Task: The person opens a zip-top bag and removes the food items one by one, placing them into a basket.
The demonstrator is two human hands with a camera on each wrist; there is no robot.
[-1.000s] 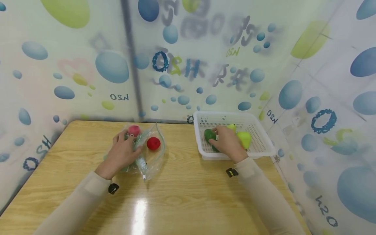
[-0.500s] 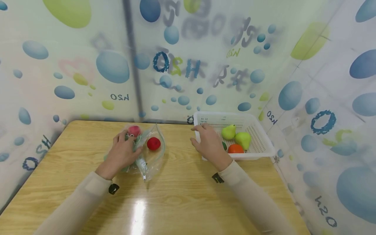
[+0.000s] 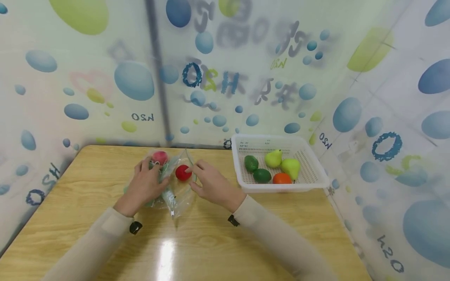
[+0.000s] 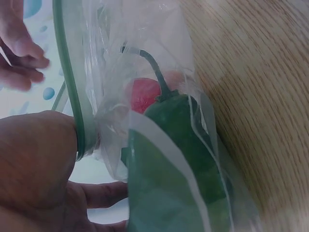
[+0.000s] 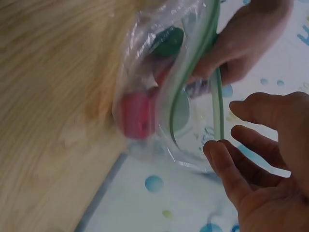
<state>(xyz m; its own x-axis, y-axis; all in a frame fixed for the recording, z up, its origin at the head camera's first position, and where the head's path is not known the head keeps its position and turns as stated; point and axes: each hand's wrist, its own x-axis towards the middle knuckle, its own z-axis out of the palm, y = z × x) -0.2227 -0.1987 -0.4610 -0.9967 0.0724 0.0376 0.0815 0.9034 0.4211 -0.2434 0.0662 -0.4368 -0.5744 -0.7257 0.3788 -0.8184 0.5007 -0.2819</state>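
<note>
A clear zip bag with a green seal strip [image 3: 179, 197] stands on the table, its mouth towards the right hand. My left hand [image 3: 145, 185] grips the bag near its mouth, the thumb on one side and fingers on the other in the right wrist view. Inside are a dark green pepper with a curved stem [image 4: 176, 128], a pinkish-red peach-like fruit [image 3: 159, 157] and a round red fruit [image 3: 182, 173]. My right hand [image 3: 216, 185] has loosely bent fingers [image 5: 227, 169] right at the seal strip, with nothing held between them.
A white plastic basket [image 3: 318, 171] stands at the back right. It holds two green avocado-like fruits [image 3: 261, 176], two pears [image 3: 291, 167] and an orange fruit [image 3: 282, 178]. A patterned wall [image 3: 211, 101] rises behind the wooden table [image 3: 211, 242].
My right hand has left the avocado-like fruit in the basket without lifting it and moved left to the bag's mouth. My left hand has stayed on the bag.
</note>
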